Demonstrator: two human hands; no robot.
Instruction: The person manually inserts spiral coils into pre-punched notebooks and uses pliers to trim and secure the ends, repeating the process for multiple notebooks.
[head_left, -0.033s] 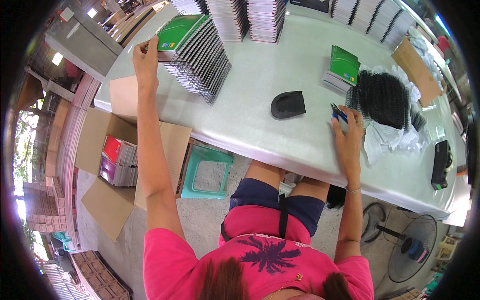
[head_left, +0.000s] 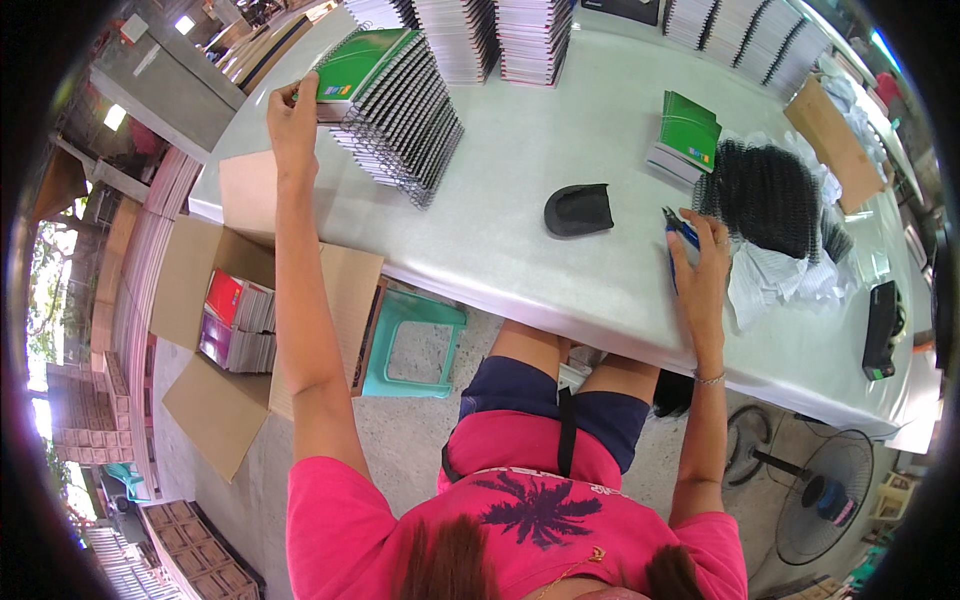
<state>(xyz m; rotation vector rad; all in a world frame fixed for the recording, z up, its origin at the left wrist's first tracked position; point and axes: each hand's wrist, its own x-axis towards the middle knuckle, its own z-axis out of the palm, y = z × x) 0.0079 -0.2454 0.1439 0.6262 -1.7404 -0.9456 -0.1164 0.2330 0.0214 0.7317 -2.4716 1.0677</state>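
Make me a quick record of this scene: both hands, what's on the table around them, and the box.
left hand: at the edge of the top green notebook on a tall spiral-bound stack
right hand: holding blue-handled pliers
between hands: black rounded piece on the table
beyond right hand: short pile of green books, beside black coils
box: open, red and purple books inside

Green notebook (head_left: 368, 62), blue-handled pliers (head_left: 687, 233), black coils (head_left: 768, 200)
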